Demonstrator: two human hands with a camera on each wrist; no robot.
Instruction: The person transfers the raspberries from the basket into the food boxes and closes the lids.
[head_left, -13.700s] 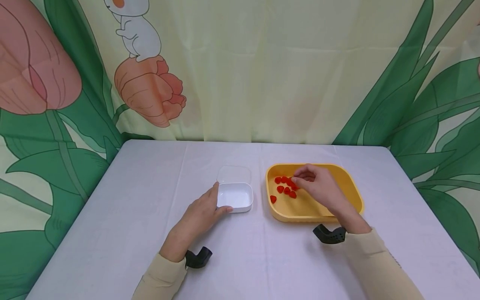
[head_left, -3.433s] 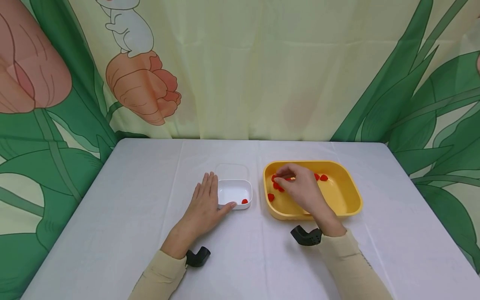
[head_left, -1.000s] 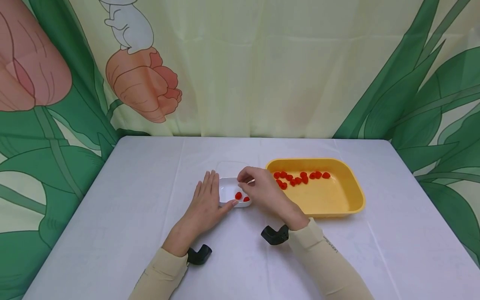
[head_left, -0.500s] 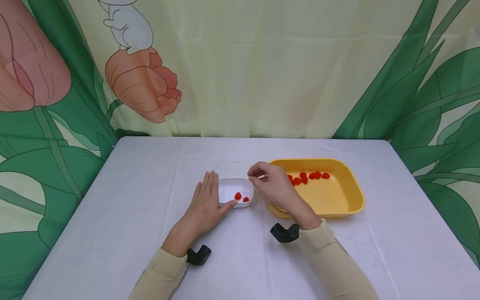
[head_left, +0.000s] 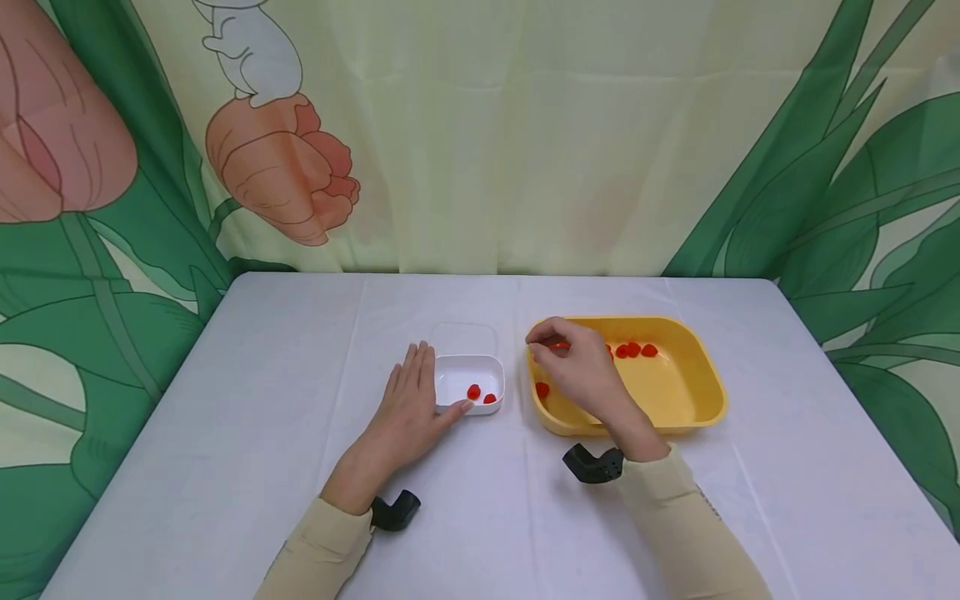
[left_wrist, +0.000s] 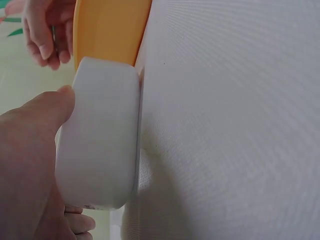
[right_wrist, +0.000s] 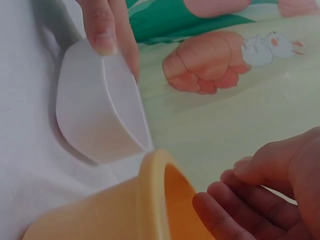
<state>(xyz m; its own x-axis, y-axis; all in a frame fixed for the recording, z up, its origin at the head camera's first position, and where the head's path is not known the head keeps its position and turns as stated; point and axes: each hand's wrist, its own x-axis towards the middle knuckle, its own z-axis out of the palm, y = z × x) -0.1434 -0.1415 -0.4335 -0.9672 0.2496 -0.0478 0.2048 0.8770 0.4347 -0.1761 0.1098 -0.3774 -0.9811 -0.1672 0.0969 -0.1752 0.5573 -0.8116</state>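
My left hand [head_left: 405, 408] lies along the left side of a small white box [head_left: 491, 365], fingers straight, thumb at its near rim. Two small red berry-like pieces [head_left: 474, 392] lie inside near the front. Seen from the left wrist, the thumb touches the rim of the white box [left_wrist: 100, 135] from above. Over the left part of a yellow tray [head_left: 705, 367] hovers my right hand [head_left: 581, 367], its fingers loosely bent; the right wrist view shows nothing between thumb and fingers [right_wrist: 235, 200]. Several more red pieces [head_left: 633, 350] lie in the tray, some hidden under that hand.
A clear lid [head_left: 463, 337] extends flat behind the white box. The tray stands just right of the box on a white cloth-covered table [head_left: 300, 333]. A printed curtain [head_left: 480, 150] hangs behind the table's far edge.
My right hand has drawn back rightward from the white box to above the tray. The box, without red pieces in the oldest frame, now contains two. My left hand stays beside it.
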